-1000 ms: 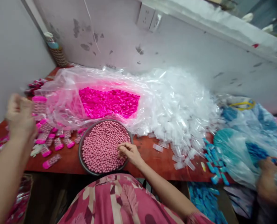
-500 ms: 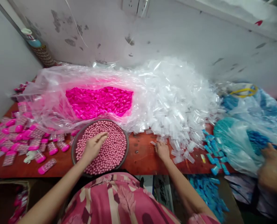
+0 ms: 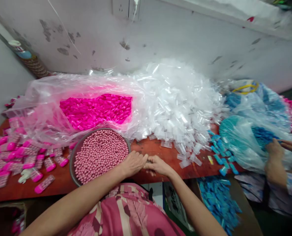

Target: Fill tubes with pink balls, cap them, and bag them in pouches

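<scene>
My left hand [image 3: 135,163] and my right hand [image 3: 157,165] meet over the table edge, just right of a dark round bowl [image 3: 73,164]. Both have their fingers curled and pressed together at the tips, and whatever lies between them is hidden. Pink beads [image 3: 100,154] fill the bowl beside my left wrist. Behind it, bright pink caps [image 3: 96,109] show through the mouth of a clear plastic bag [image 3: 41,98]. Beyond my right hand spreads a big heap of clear plastic containers [image 3: 177,105], with some loose ones at its front.
Bead-filled containers with pink caps [image 3: 29,160] lie piled at the left. At right are blue pieces [image 3: 221,150], bags of blue parts [image 3: 244,131] and a co-worker's hand [image 3: 275,150]. Below the table edge [image 3: 185,175] sits a box of blue pieces [image 3: 217,200].
My left hand has left the beads and moved right. My right hand has come left from the loose clear containers, so the two hands now meet. The view has shifted slightly.
</scene>
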The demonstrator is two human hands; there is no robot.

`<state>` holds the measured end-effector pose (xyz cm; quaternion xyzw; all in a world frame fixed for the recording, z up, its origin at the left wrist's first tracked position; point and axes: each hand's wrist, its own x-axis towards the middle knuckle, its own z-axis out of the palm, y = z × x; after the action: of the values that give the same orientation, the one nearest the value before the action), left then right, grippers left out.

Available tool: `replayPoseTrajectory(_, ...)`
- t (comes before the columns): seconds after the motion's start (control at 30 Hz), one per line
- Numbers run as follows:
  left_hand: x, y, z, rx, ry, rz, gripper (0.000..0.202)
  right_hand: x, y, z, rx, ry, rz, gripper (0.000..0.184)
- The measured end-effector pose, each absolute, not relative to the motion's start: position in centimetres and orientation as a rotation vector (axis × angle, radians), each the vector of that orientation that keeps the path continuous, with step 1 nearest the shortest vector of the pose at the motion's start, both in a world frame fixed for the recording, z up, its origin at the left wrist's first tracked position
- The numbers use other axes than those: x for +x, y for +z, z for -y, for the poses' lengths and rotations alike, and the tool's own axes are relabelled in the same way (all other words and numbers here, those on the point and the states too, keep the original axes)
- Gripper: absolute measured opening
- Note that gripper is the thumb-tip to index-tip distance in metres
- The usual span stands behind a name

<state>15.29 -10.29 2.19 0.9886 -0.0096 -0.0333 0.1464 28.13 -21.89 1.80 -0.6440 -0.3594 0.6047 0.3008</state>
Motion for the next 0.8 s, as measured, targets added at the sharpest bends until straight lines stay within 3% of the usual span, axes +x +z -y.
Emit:
replayPoseTrajectory(0.2,13.3,1.7,7.6,2.760,-0.151,-0.253,0.013,29.7,1.8,24.4,-1.711,1.590,0.696,0.032)
replayPoseTrajectory(0.3,13.7,1.7,8.2,2.687,-0.023,-0.091,0.015,28.4,1.5,23.2,-1.663,1.583,0.717,0.031)
replayPoseTrajectory(0.43,14.3,1.2,9.9,2.662,-0.174,-0.057,0.015,27.6,1.1,21.9,-1.589,1.667,0.805,0.024)
replayPoseTrajectory(0.57,13.3,1.1,9.8,2.563,-0.190,-0.184,0.023,32.0,-1.1,22.7,-2.231,1.181,0.725,0.032)
replayPoseTrajectory(0.8,12.3,0.8,9.6,2.242,-0.008,-0.309,0.062,39.0,-6.2,23.4,-2.810,0.503,0.459,0.049)
